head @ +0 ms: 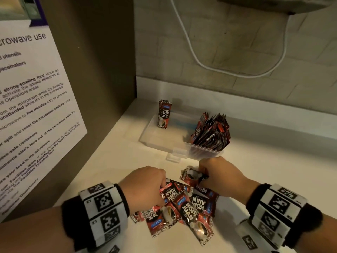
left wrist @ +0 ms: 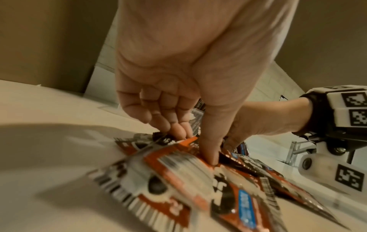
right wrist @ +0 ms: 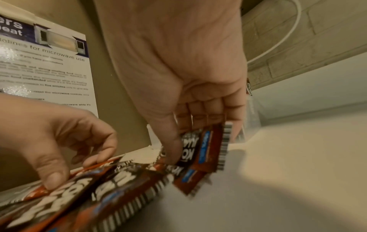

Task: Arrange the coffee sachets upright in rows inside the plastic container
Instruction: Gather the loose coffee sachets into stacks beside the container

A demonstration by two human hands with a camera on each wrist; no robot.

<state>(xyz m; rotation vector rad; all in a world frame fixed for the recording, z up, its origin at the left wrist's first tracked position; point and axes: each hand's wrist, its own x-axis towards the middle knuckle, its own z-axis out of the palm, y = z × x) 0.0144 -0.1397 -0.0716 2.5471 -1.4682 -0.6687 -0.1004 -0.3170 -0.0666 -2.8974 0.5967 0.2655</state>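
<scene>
right hand [head: 219,175] pinches 1 sachet [head: 191,177] at lower centre; left hand [head: 145,187] fingers curl onto the loose sachet pile [head: 184,207]. plastic container [head: 160,141] at frame centre holds upright sachets [head: 211,133].

Right hand [right wrist: 178,75] pinching sachet [right wrist: 206,147] above loose sachets [right wrist: 111,188]

On the tabletop [head: 102,161], loose sachets [head: 184,207] lie under and between both hands' fingers [right wrist: 184,119]. The plastic container [head: 155,137] sits just beyond them, with a standing bundle [head: 211,134] inside its right end.
</scene>
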